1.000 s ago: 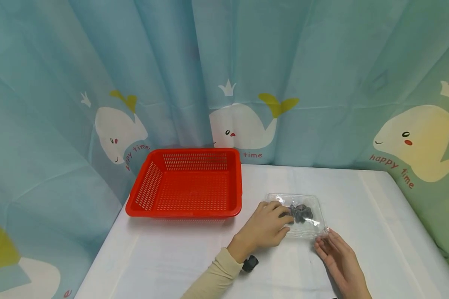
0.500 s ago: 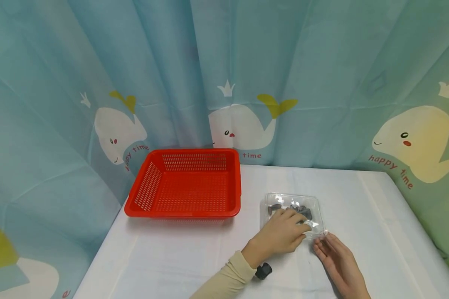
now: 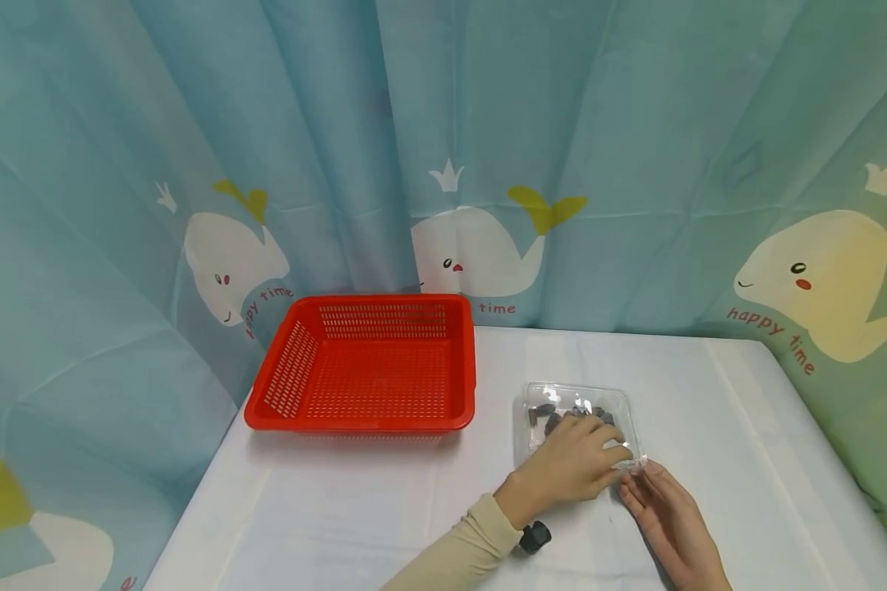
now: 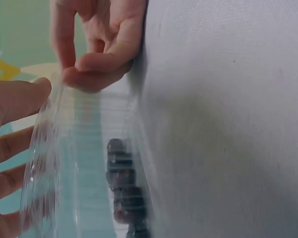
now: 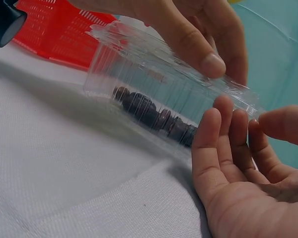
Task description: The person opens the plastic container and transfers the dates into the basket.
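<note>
A clear plastic box (image 3: 530,394) with several small dark, roundish pieces (image 5: 140,103) in it lies on the white table. My left hand (image 3: 567,461) is over the box's near part, fingers spread loosely across its top and thumb (image 4: 25,96) at the near rim. From the right, my right hand (image 3: 668,517) pinches the near right corner between thumb (image 5: 283,121) and curled fingers. In the right wrist view both hands meet close to that corner. My left hand hides some of the dark pieces in the head view.
A red plastic basket (image 3: 362,423) with slotted sides stands at the back left of the table. The black wrist device (image 3: 535,538) sits under my left wrist. A whale-print curtain (image 3: 636,164) hangs behind the table.
My left hand has slid right across the box toward its near right corner, uncovering dark pieces on the left. The right hand stays at that corner, and the box has hardly moved.
</note>
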The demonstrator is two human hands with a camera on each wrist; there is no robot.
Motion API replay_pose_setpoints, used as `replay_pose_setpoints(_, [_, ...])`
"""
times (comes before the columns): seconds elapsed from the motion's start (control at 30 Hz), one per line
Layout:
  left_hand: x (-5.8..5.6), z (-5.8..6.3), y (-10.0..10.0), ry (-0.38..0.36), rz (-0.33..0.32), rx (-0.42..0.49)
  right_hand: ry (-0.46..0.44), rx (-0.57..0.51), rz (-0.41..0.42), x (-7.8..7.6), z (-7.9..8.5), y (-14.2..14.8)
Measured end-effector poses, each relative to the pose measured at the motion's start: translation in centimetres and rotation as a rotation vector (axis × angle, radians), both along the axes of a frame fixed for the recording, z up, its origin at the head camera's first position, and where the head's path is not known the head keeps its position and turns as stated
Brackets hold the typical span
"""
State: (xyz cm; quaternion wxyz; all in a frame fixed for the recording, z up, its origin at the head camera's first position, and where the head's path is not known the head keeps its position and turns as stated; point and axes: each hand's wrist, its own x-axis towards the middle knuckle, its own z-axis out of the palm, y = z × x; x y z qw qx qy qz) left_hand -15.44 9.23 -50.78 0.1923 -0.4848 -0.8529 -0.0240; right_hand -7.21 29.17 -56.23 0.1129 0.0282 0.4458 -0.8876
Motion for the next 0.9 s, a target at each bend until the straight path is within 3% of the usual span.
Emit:
replay_pose_setpoints(0.17, [0.2, -0.2, 0.7, 0.027, 0.009, 0.008, 0.015, -0.029, 0.007, 0.2, -0.2, 0.1])
replay_pose_setpoints(0.5, [0.8, -0.5, 1.9, 0.124, 0.077, 0.010, 0.039, 0.080, -0.019, 0.2, -0.4, 0.0])
replay_pose_setpoints(0.7, [0.8, -0.5, 2.0, 0.143, 0.046, 0.018, 0.054, 0.041, -0.011, 0.2, -0.4, 0.0])
replay_pose_setpoints(0.9, [0.6, -0.7, 2.1, 0.114, 0.033, 0.019, 0.083, -0.009, 0.018, 0.2, -0.3, -0.1])
